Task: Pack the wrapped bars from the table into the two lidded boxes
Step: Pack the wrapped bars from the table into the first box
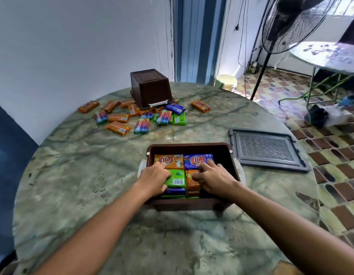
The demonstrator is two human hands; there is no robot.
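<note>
a round green marbled stone table [92, 195] fills the foreground. behind it, a plain white wall [73, 36] meets a blue door frame [194, 36]. a black pedestal fan with a wire cage [291, 22] stands on the patterned brown and yellow tiled floor [335, 187]. near the doorway sits a pale yellow plastic bucket [226, 81]. a second round pale table on green metal legs [327, 56] stands far right.

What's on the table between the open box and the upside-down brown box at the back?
In the head view, a loose scatter of wrapped bars lies just before the upturned box; nearer the open box, bare tabletop.
</note>
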